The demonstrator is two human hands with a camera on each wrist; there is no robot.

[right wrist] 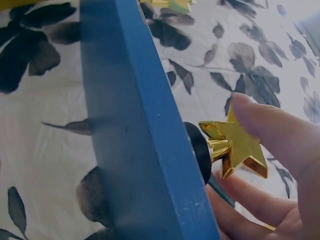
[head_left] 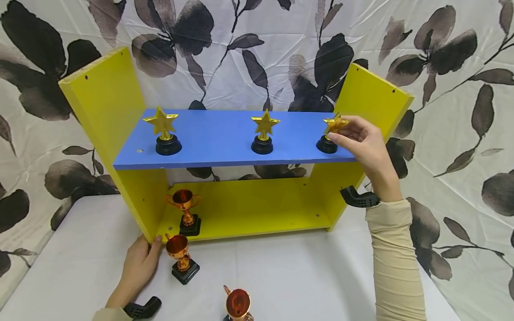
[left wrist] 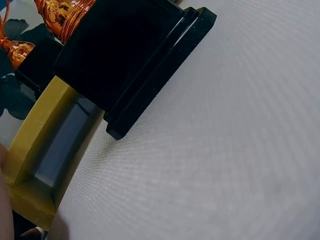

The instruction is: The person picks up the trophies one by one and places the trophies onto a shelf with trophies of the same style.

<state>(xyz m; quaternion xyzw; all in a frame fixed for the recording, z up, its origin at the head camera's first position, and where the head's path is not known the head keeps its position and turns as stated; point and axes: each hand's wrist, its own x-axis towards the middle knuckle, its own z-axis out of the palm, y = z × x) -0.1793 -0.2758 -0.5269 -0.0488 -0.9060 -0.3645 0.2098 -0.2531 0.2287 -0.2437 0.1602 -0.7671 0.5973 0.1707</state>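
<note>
On the right end of the blue shelf board [head_left: 217, 138], a gold star trophy [right wrist: 240, 142] with a round black base stands upright. My right hand [head_left: 367, 142] holds its star, thumb on the near side and fingers behind. Two more star trophies stand on the same board, one at the left [head_left: 162, 127] and one near the middle [head_left: 264, 127]. My left hand [head_left: 138, 263] rests at the lower front corner of the yellow left side panel [head_left: 108, 120]. Beside it on the table is a bronze-coloured cup trophy [head_left: 178, 249] with a square black base.
Another cup trophy [head_left: 184, 203] stands at the left end of the yellow bottom board [head_left: 257, 209]. A third cup trophy [head_left: 238, 303] is near the front on the white table [head_left: 297, 272]. Behind the shelf hangs a flower-patterned cloth [head_left: 241, 26]. The yellow right side panel [head_left: 371, 96] rises beside my right hand.
</note>
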